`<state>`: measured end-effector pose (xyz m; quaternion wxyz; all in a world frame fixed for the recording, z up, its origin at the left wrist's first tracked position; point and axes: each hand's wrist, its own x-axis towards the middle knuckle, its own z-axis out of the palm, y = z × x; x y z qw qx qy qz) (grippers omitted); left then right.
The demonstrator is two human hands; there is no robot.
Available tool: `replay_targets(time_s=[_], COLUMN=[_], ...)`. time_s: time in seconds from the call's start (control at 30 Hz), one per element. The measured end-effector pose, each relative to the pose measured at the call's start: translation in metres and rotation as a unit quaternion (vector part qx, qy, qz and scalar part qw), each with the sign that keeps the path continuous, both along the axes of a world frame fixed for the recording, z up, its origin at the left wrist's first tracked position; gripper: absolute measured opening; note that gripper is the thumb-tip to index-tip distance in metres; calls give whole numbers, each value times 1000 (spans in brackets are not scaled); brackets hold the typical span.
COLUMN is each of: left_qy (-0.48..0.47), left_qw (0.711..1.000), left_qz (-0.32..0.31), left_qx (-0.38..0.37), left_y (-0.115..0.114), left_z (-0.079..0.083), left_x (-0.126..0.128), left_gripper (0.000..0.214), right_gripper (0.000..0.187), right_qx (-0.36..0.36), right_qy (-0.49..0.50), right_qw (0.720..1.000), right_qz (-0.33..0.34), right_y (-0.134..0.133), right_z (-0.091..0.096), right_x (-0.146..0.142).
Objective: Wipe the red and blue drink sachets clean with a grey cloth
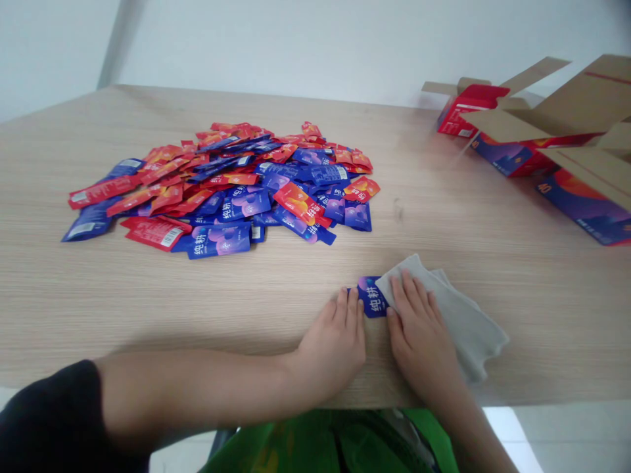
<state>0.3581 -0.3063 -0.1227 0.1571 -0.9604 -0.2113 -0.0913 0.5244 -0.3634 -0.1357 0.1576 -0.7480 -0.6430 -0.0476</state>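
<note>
A blue pouch (373, 299) with white lettering lies flat near the table's front edge. My left hand (338, 332) presses on its left end, fingers close together. A folded grey cloth (456, 315) covers the right part of the pouch. On top of that cloth lies my right hand (421, 335), its fingers holding it down against the pouch and the thumb beside the pouch's lower edge. Further back on the left spreads a loose pile of red and blue pouches (236, 190), apart from both hands.
At the back right, a red carton (458, 112) stands with its flaps raised. Nearer are two larger blue-and-red cartons, one open (513, 154) and another (586, 203) at the right edge. The wooden table (123, 289) meets a pale wall (305, 46) behind.
</note>
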Motion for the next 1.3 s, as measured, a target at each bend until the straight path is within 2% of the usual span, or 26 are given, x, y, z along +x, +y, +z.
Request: replay_targets(time_s=[0.17,0.27,0.33,0.47,0.57,0.67,0.77,0.87,0.93,1.1,1.2,1.3], left_qy=[2,-2,-7,-6,-2,5,7,5,5,4,10,18], left_qw=[1000,1000,1000,1000,1000,1000,1000,1000,1000,1000,1000,1000], left_qz=[-5,-7,-8,-4,-2,-5,-6,-8,-7,0,-1,-6], left_qx=[-14,-8,-1,4,5,3,-2,-4,-1,2,-2,-10], left_y=[0,1,1,2,1,1,1,2,2,1,1,1], left_z=[4,4,4,2,1,3,5,5,4,-1,0,3], left_x=[-1,-1,-1,-1,0,0,0,-1,-1,-1,0,0], left_gripper=[37,35,36,41,41,40,37,36,38,42,43,40], right_gripper=[52,53,53,52,53,54,54,54,53,52,52,53], right_qx=[1,-8,-14,-2,-1,-2,-11,-14,-13,-2,-3,-2], right_qy=[-10,-1,8,14,2,-15,-20,-4,13,12,-6,-17], right_qw=[997,996,996,1000,1000,1000,998,995,995,1000,1000,999], right_qz=[74,93,84,6,-25,-6,53,99,93,-6,-18,33], right_y=[7,5,1,-7,-6,-1,2,1,-2,-7,-5,-1], right_z=[3,6,7,4,2,3,6,8,8,1,0,4], right_x=[-32,-33,-22,2,5,-8,-25,-24,-12,18,7,-18])
